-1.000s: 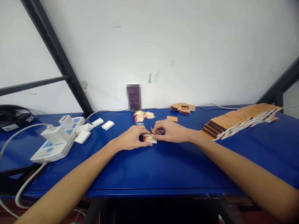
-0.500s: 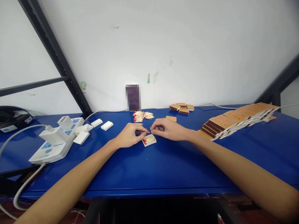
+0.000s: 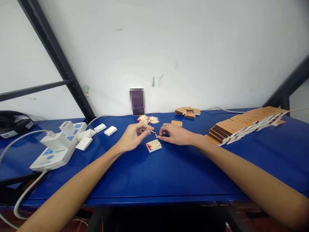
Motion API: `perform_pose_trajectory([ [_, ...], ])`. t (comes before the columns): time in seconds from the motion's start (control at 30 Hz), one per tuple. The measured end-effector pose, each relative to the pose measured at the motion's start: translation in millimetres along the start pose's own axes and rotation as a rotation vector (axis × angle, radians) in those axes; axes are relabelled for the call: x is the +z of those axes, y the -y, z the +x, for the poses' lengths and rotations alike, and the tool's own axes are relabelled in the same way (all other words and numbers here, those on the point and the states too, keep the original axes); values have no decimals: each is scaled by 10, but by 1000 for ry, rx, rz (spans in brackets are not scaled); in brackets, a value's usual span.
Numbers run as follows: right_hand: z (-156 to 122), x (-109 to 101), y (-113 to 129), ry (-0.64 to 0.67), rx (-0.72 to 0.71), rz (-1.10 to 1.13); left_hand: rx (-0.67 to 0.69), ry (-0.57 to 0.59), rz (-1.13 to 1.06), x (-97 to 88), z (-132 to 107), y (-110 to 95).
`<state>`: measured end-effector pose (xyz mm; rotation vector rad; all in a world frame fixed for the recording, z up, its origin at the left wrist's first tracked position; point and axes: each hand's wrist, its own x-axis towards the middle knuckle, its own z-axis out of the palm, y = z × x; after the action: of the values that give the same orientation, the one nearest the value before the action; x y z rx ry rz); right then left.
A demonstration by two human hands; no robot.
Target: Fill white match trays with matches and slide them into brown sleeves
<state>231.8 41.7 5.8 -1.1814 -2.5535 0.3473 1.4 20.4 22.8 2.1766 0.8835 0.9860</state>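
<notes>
White plaster wall (image 3: 193, 48) behind grip, black steel frame (image 3: 60, 64) far L. Blue tabletop (image 3: 169, 174) under it. Fanned row of brown cardboard matchbox sleeves (image 3: 241, 124) well R of grip, white plastic power strip (image 3: 48, 154) well L. Left hand (image 3: 132, 138) + right hand (image 3: 175, 134): fingertips pinched tight on a few red-tipped wooden matches (image 3: 156, 134), just above open white matchbox tray (image 3: 154, 145), part-filled w/ matches.

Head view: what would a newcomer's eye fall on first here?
Both hands meet mid-table: the left hand and right hand pinch a few matches right by an open matchbox tray full of red-tipped sticks. Next come the long stack of brown box sleeves at far right and the white power strip at left.
</notes>
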Motion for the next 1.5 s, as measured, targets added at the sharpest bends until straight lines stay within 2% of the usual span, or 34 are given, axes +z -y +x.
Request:
perform_pose_trajectory([
  [0.07,1,-10,4,22,21,17,20,5,40,7,-10,-25],
  [0.17,-8,-24,11,63,43,29,137,22,203,27,-33,-44],
  [0.3,-26,-46,27,77,19,-18,292,222,503,70,-72,-38],
  [0.37,-33,-70,33,85,14,-31,306,310,573,88,-87,-42],
  [0.43,-38,-106,38,99,6,-19,297,345,589,94,-94,-54],
  [0.7,-75,-221,181,120,-36,147,189,322,635,16,-89,-75],
  [0.97,-81,-111,404,141,-147,127,187,394,710,-54,-77,-87],
  [1.23,-72,-76,367,81,-201,172,185,403,626,-50,-80,-36],
  [1.5,-43,12,354,10,-221,241,203,419,651,-73,-78,-42],
])
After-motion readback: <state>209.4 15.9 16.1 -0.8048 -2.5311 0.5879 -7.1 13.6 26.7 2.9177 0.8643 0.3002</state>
